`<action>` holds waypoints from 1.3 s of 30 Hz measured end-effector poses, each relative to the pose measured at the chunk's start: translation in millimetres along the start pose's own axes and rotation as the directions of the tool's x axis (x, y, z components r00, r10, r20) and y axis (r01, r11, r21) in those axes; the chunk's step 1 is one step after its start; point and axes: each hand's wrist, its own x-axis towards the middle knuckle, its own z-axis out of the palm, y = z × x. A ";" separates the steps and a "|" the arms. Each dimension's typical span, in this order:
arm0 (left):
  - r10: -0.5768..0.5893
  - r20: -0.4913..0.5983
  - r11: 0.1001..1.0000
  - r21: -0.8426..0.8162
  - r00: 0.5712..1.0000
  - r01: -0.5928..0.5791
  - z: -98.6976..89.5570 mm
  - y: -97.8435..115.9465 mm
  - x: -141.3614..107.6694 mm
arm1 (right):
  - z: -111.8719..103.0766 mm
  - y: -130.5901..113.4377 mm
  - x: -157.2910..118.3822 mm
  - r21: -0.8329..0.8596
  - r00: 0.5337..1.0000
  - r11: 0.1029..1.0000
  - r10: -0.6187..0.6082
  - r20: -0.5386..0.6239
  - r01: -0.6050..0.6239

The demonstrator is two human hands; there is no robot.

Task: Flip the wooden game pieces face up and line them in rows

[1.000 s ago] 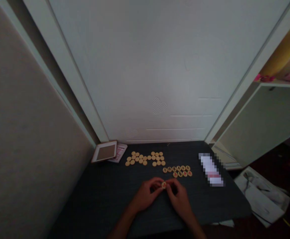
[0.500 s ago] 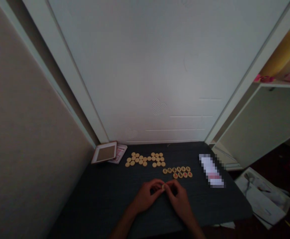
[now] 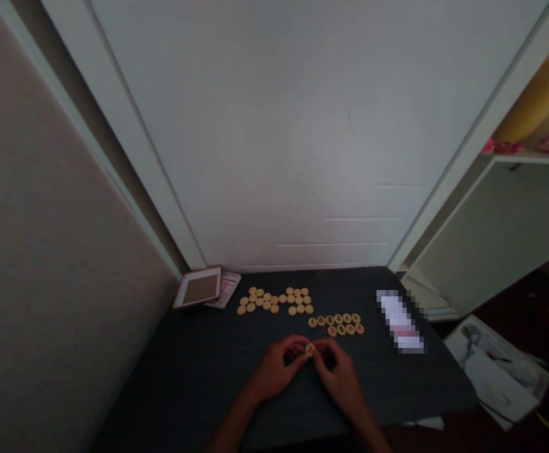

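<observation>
Between the fingertips of both hands is a round wooden Chinese chess piece (image 3: 310,350), its red-marked face turned toward me. My left hand (image 3: 281,366) pinches it from the left, and my right hand (image 3: 336,368) from the right. Just beyond my right hand, marked pieces lie face up in two rows: a longer back row (image 3: 330,320) with dark characters, and a shorter front row (image 3: 341,330) that includes red ones. Farther back and to the left, several blank-side-up pieces (image 3: 266,302) lie in a loose cluster.
Everything rests on a dark table (image 3: 199,371) against a white panel (image 3: 274,126). A framed board (image 3: 202,287) lies on printed paper at the back left. At the right is a pixelated flat object (image 3: 400,322). A white box (image 3: 505,371) stands beyond the table's right edge.
The chess piece between my hands has turned so that its red character now shows toward me. Both hands stay in nearly the same spot.
</observation>
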 end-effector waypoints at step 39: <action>0.027 0.018 1.000 -0.002 0.999 -0.027 1.0 -0.8 -0.5 | -1.6 6.2 -1.6 -0.031 0.999 0.999 0.025 0.021 -0.024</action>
